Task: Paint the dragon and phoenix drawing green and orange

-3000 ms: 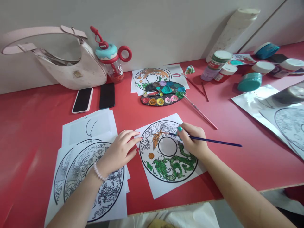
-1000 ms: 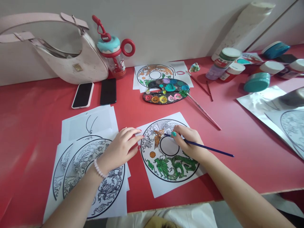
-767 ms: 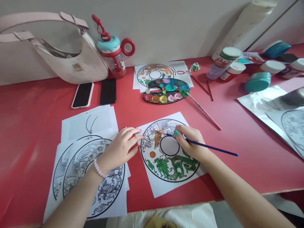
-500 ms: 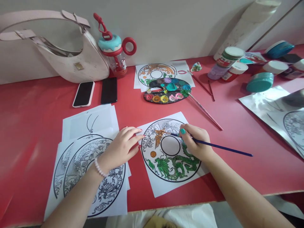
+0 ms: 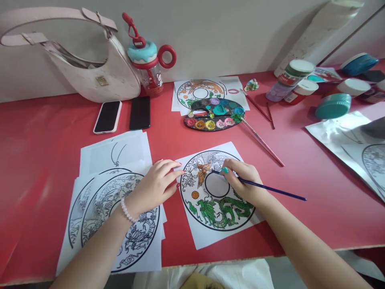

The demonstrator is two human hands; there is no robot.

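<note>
Right fingers (image 5: 233, 164) grip blue paintbrush (image 5: 272, 188); black palette (image 5: 225, 116) holds paints (image 5: 210, 125).

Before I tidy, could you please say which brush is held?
The blue brush, in the right hand; the pink brush and red brushes lie unheld.

On your left, a pale handbag (image 5: 98, 85) stands on the red worktop (image 5: 33, 160) against the grey wall (image 5: 216, 36). Just beside it you see a clear cup (image 5: 153, 78) with a blue lid and red ring handle. In front of them lie a pale-cased phone (image 5: 107, 117) and a black phone (image 5: 140, 113). To your far right, a white cylinder (image 5: 320, 38) leans tilted.
</note>
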